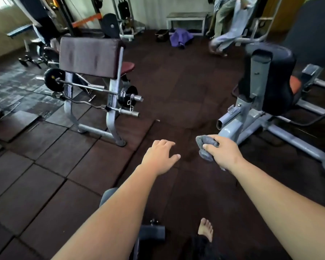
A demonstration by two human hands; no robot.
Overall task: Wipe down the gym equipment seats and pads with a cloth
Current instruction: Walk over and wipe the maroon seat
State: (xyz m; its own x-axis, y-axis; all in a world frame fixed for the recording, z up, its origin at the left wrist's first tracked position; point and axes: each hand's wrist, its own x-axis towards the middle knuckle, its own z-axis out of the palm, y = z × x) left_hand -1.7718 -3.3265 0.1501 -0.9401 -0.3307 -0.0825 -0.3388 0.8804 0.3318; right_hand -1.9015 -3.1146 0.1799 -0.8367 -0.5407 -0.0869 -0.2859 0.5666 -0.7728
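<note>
My right hand (222, 152) is stretched out over the dark floor, shut on a bunched grey cloth (204, 145). Beside it, my left hand (160, 156) hovers open, palm down, holding nothing. Ahead on the left stands a preacher curl bench with a brown arm pad (89, 56) and a small maroon seat (128, 67) behind it. On the right is a grey machine with a black padded seat back (279, 77) and an orange patch of seat. Both hands are well short of either pad.
Two loaded bars (86, 87) rest on the curl bench's rack. The right machine's grey steel base (251, 126) spreads across the floor near my right hand. My bare foot (205, 229) and a dark frame part sit below. Another person (227, 25) stands at the back by a purple cloth (180, 37).
</note>
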